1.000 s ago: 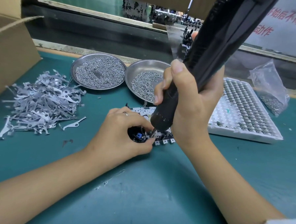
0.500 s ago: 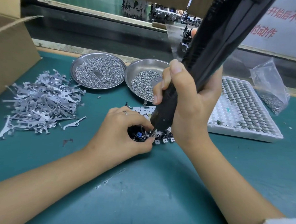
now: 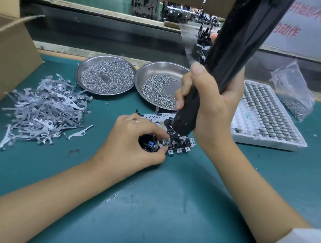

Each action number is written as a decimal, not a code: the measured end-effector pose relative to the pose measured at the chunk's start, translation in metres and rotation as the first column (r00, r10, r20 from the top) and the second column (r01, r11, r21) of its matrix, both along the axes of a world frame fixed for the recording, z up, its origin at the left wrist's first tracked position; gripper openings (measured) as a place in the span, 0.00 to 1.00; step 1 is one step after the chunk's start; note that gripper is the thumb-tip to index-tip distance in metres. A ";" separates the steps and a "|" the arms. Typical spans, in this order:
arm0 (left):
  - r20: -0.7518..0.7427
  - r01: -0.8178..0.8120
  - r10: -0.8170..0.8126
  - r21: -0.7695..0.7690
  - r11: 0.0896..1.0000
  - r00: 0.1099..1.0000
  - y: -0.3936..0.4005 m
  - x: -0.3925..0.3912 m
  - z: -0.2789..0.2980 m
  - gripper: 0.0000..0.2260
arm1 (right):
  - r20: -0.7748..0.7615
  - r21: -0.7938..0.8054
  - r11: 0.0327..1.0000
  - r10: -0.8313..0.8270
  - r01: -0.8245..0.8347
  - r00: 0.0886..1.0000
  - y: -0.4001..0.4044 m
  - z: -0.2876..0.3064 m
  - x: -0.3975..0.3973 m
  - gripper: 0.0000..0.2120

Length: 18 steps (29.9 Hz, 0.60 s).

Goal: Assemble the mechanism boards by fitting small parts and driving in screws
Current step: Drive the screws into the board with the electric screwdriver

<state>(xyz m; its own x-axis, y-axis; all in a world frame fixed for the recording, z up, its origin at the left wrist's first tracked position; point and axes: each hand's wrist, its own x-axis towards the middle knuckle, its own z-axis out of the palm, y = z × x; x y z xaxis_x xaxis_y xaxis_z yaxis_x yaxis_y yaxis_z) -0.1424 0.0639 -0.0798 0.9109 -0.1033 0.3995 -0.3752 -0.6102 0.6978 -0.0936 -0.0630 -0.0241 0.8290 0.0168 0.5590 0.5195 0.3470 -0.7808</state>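
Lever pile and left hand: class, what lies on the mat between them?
In the head view, one stray lever and a small dark scrap lie on the green mat between the lever pile and the left hand; otherwise bare mat.

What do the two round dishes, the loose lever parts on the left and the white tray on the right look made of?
Dishes: polished metal, likely steel, with mirror-like glare. Lever parts: thin stamped sheet metal, dull grey, flat cut outlines. White tray: probably foam or moulded plastic, matte, with a grid of pockets.
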 end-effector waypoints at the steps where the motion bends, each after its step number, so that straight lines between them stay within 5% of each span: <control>1: 0.004 0.000 0.000 0.000 1.000 1.000 0.000 0.000 -0.001 0.09 | -0.009 0.000 1.000 -0.010 0.010 1.000 0.000 0.000 0.000 0.10; 7: 0.042 0.043 -0.044 0.029 0.999 0.998 0.003 0.001 0.001 0.10 | 0.061 -0.021 0.994 -0.107 0.109 0.992 -0.008 0.001 -0.003 0.17; 10: 0.046 0.044 -0.038 -0.131 0.990 0.998 0.004 0.001 0.007 0.11 | 0.166 0.057 0.887 -0.461 0.458 0.872 -0.018 -0.008 -0.010 0.11; 11: 0.050 -0.006 0.017 -0.211 0.977 0.999 0.005 0.003 0.008 0.09 | 0.255 -0.008 0.839 -0.525 0.544 0.812 -0.021 -0.017 -0.016 0.07; 13: 0.045 -0.125 0.149 -0.350 0.928 0.988 0.010 0.010 0.009 0.07 | 0.455 -0.353 0.759 -0.372 0.547 0.809 -0.020 -0.036 -0.030 0.05; 15: 0.026 -0.191 0.226 -0.445 0.875 0.974 0.015 0.017 0.009 0.08 | 0.487 -0.765 0.462 -0.043 0.449 0.872 -0.013 -0.053 -0.041 0.16; 17: 0.018 -0.224 0.264 -0.477 0.850 0.964 0.019 0.021 0.008 0.09 | 0.454 -0.890 0.097 0.108 0.445 0.884 -0.004 -0.061 -0.046 0.20; 18: 0.020 -0.230 0.272 -0.476 0.849 0.962 0.020 0.022 0.007 0.09 | 0.462 -0.885 0.003 0.131 0.466 0.877 -0.001 -0.061 -0.048 0.18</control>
